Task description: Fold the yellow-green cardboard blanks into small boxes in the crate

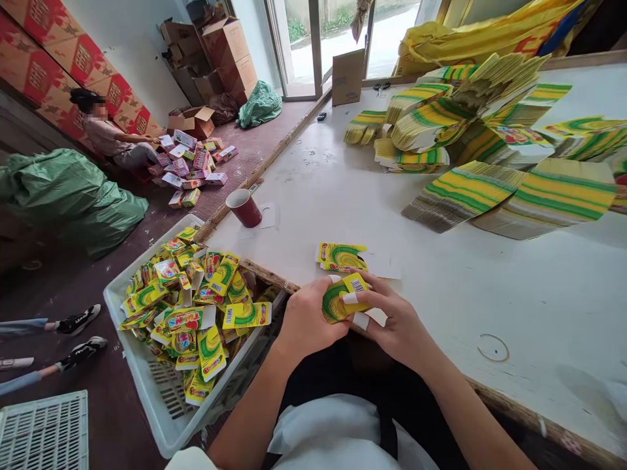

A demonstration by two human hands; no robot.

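Between both hands, near the table's front edge, is a small yellow and green cardboard box (337,303). My left hand (309,320) is closed around its left side, with the thumb along the top. My right hand (392,313) pinches the box's right end, where a barcode shows. Fingertip coverings, white, are on several fingers. Just beyond the hands a flat unfolded carton (341,256) of the same print lies on the white table (441,281). To the left, a white plastic crate (171,431) is heaped with small printed boxes (211,352).
Stacks of flat cartons (470,189) spread over the table's far right. A dark red mug (243,207) stands near the left edge; a rubber band (494,348) lies at right. Another person (112,137) sits among boxes on the floor. Someone's shoes (81,352) show at left.
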